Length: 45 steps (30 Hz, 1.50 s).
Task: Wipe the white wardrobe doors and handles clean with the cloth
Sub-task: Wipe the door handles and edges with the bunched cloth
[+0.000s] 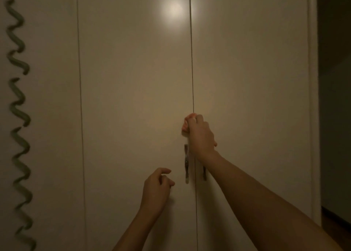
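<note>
Two tall white wardrobe doors fill the view, the left door (pixel 133 98) and the right door (pixel 247 79), meeting at a thin seam. A metal handle (pixel 186 165) hangs on the left door by the seam; a second handle (pixel 204 172) on the right door is mostly hidden behind my right forearm. My right hand (pixel 200 134) grips a bunched pink cloth (pixel 187 123) and holds it against the top of the left handle. My left hand (pixel 156 190) hovers lower, left of the handles, fingers loosely curled and holding nothing.
A green wavy decoration (pixel 19 117) runs down the white panel at the far left. The wardrobe's right edge (pixel 313 117) borders a dark opening with a strip of wooden floor (pixel 334 218). A round light reflection (pixel 172 8) shines near the top.
</note>
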Tool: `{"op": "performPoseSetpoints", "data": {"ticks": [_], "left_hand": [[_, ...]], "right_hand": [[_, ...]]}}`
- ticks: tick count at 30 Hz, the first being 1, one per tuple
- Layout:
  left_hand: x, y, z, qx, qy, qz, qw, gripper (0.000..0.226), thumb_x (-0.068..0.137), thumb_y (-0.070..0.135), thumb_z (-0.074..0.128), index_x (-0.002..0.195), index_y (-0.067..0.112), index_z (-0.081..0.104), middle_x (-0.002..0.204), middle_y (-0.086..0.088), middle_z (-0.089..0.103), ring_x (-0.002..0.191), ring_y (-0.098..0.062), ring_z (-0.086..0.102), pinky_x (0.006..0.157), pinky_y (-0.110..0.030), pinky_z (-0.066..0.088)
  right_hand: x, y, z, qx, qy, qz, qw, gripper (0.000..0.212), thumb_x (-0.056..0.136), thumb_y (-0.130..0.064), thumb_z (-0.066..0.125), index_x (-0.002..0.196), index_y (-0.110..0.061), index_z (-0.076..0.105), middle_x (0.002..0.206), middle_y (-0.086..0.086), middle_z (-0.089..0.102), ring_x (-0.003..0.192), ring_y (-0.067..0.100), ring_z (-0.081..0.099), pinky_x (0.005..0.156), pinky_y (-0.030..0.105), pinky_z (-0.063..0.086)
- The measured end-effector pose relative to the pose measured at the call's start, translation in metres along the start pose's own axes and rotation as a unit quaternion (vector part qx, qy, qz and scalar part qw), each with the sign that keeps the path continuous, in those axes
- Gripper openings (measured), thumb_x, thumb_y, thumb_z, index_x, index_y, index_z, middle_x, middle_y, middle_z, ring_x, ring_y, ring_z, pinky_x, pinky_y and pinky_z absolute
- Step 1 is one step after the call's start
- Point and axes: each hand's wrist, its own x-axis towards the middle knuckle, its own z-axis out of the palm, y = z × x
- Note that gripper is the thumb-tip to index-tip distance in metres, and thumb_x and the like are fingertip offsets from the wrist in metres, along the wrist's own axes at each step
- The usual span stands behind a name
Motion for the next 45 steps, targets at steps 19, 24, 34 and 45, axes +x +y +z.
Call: {"op": "performPoseSetpoints", "data": {"ticks": [19, 24, 34, 45], "left_hand": [[0.000, 0.001, -0.013, -0.005, 0.011, -0.003, 1.000, 0.031, 0.092, 0.004, 0.040, 0.095, 0.025, 0.063, 0.074, -0.001, 0.072, 0.074, -0.022, 0.067, 0.071, -0.040, 0.057], [-0.001, -0.001, -0.013, -0.005, 0.008, -0.014, 1.000, 0.031, 0.093, 0.004, 0.040, 0.096, 0.025, 0.063, 0.074, -0.001, 0.072, 0.075, -0.022, 0.067, 0.072, -0.041, 0.056], [-0.006, -0.001, -0.010, -0.010, 0.004, -0.007, 1.000, 0.030, 0.094, 0.005, 0.040, 0.102, 0.020, 0.064, 0.077, -0.001, 0.071, 0.076, -0.019, 0.067, 0.073, -0.038, 0.057], [-0.006, -0.008, -0.016, 0.011, 0.007, -0.001, 1.000, 0.030, 0.092, 0.005, 0.041, 0.096, 0.023, 0.065, 0.075, 0.001, 0.071, 0.073, -0.015, 0.066, 0.071, -0.039, 0.057]], "right_hand": [[-0.008, 0.036, -0.020, -0.295, -0.162, -0.102, 0.936, 0.058, 0.084, -0.022, 0.072, 0.133, -0.024, 0.042, 0.132, 0.001, 0.044, 0.117, 0.026, 0.044, 0.084, 0.056, 0.050], [-0.013, 0.058, -0.033, -0.302, -0.131, -0.088, 0.940, 0.055, 0.087, -0.028, 0.069, 0.134, -0.022, 0.041, 0.132, 0.003, 0.045, 0.114, 0.023, 0.045, 0.084, 0.038, 0.047], [-0.035, 0.045, -0.050, -0.069, -0.023, 0.062, 0.995, 0.016, 0.092, -0.014, 0.051, 0.089, -0.028, 0.059, 0.097, -0.001, 0.054, 0.086, 0.023, 0.055, 0.074, 0.039, 0.049], [-0.060, 0.030, 0.038, -0.233, -0.140, 0.073, 0.960, 0.042, 0.096, -0.015, 0.056, 0.134, -0.009, 0.038, 0.126, 0.012, 0.045, 0.106, 0.037, 0.057, 0.077, 0.065, 0.051]]}}
